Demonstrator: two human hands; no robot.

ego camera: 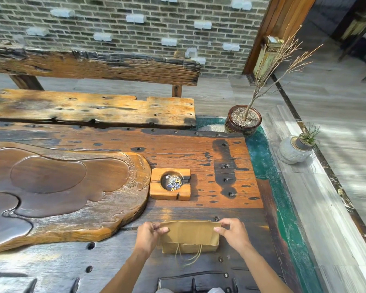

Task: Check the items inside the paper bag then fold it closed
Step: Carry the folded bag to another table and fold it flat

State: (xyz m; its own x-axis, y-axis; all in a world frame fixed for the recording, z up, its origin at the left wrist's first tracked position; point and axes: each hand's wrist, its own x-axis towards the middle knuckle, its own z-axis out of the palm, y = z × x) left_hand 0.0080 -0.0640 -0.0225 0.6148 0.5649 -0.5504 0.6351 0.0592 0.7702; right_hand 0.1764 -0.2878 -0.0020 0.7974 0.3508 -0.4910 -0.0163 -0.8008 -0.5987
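Note:
A brown paper bag [189,234] stands on the dark wooden table [199,157] near its front edge. Its upper part is folded over toward me, and its string handles hang down the near side. My left hand [149,234] pinches the fold's left corner. My right hand [234,230] pinches the right corner. Whatever is inside the bag is hidden.
A square wooden ashtray [170,183] with butts sits just beyond the bag. A large carved wooden tea tray [57,193] fills the left of the table. A bench [89,108] stands behind, and two potted plants [243,121] stand at the right on the floor.

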